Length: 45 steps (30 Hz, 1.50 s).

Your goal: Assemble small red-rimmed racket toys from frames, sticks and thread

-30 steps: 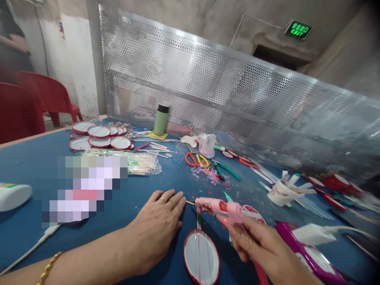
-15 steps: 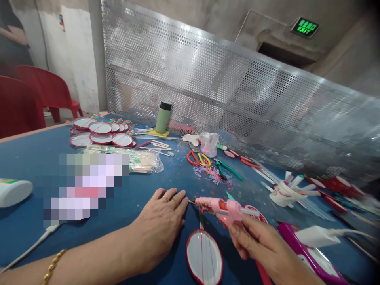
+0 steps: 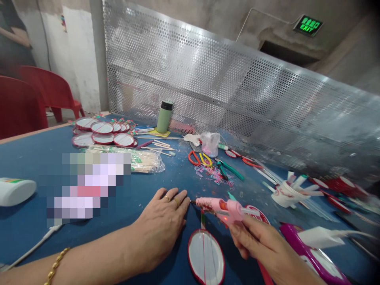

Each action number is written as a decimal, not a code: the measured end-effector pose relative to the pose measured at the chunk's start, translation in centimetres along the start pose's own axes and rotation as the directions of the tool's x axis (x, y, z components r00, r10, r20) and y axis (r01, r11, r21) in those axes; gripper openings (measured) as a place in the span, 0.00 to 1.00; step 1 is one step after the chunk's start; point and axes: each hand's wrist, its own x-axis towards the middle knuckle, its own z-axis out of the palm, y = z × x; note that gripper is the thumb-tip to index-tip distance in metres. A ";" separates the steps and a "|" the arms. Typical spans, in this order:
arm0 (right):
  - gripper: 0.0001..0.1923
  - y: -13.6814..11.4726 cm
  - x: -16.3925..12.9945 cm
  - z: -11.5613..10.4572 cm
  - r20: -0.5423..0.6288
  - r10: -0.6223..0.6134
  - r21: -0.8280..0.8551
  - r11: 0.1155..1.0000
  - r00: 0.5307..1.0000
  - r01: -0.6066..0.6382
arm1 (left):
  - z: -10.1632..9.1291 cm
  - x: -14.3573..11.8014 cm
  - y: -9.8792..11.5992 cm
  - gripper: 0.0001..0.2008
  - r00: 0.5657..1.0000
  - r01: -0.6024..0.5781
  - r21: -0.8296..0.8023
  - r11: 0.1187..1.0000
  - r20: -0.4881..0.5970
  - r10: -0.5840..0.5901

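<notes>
My right hand (image 3: 258,241) is wrapped round the handle of a pink hot glue gun (image 3: 221,209), stained brown near the front, with an orange light glowing on its side. Its nozzle points left, close to the fingertips of my left hand (image 3: 168,221). That hand rests low over the table, back up, fingers together and bent down; whatever they pinch is hidden beneath them. Below the gun lies a round white disc with a red rim (image 3: 206,257), a red line down its middle and a short striped strip at its top.
Similar red-rimmed discs (image 3: 102,127) are piled at the back left, near a bag of wooden sticks (image 3: 147,161) and a green bottle (image 3: 164,116). Pliers (image 3: 230,169) lie behind my hands. At right stand a paper cup of sticks (image 3: 286,194) and a purple device (image 3: 311,253).
The whole view has shifted very slightly to the right. Both hands, the glue gun and the disc keep nearly the same places relative to each other.
</notes>
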 end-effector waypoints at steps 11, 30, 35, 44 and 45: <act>0.32 -0.6 0.0 -0.1 0.028 0.022 -0.046 0.999 0.999 -0.020 | -0.2 0.2 0.1 0.24 1.000 0.006 0.018 1.000 -0.002 -0.006; 0.34 -0.5 0.4 -0.1 0.001 0.008 -0.072 0.997 1.000 -0.008 | 0.0 0.3 -0.1 0.24 1.000 0.012 0.008 1.000 0.014 -0.012; 0.35 -0.6 0.2 -0.2 -0.003 0.028 -0.118 0.993 1.000 -0.028 | 0.0 0.3 -0.1 0.24 1.000 0.017 0.005 1.000 0.018 -0.017; 0.35 -0.7 0.2 -0.2 0.009 0.035 -0.128 0.991 0.999 -0.033 | -0.4 0.2 0.1 0.24 1.000 0.013 0.003 1.000 0.027 -0.013; 0.34 -0.7 0.2 -0.2 0.009 0.028 -0.125 0.992 1.000 -0.027 | -0.4 0.2 0.1 0.24 1.000 0.012 0.003 1.000 0.023 -0.012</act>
